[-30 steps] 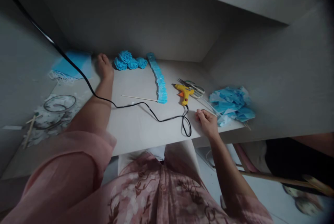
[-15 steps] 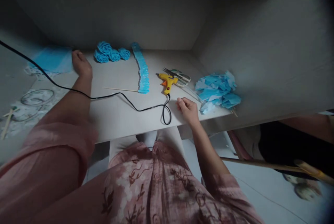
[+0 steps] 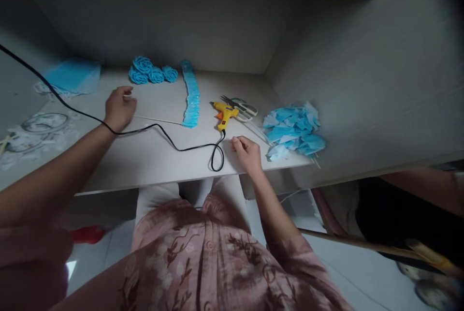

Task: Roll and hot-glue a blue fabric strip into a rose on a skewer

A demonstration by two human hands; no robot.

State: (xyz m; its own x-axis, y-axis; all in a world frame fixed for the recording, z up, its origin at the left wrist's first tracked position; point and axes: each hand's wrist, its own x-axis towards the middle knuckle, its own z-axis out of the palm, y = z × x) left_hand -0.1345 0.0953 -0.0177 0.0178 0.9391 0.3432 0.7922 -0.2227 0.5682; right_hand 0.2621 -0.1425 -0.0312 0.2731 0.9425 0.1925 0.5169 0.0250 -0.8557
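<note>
My left hand (image 3: 121, 105) is over the shelf near the left end of a thin stick (image 3: 157, 120), its fingers parted and curved, with nothing seen in them. The stick's right end meets the bottom of a pleated blue strip (image 3: 191, 93). My right hand (image 3: 247, 150) rests near the front edge with its fingers curled; whether anything is in them is hidden. Just beyond it lie a yellow glue gun (image 3: 224, 115) and scissors (image 3: 244, 110). Several blue paper roses (image 3: 156, 75) sit at the back.
A stack of blue sheets (image 3: 74, 76) lies at the back left, with white scraps (image 3: 39, 137) nearer. Crumpled blue pieces (image 3: 292, 127) are piled at right. A black cord (image 3: 188, 148) crosses the surface. Another person's arm (image 3: 424, 187) shows at far right.
My left hand has left the blue sheets, moving right and toward me to the stick, its fingers now parted. My right hand keeps its place near the glue gun. The view has shifted slightly.
</note>
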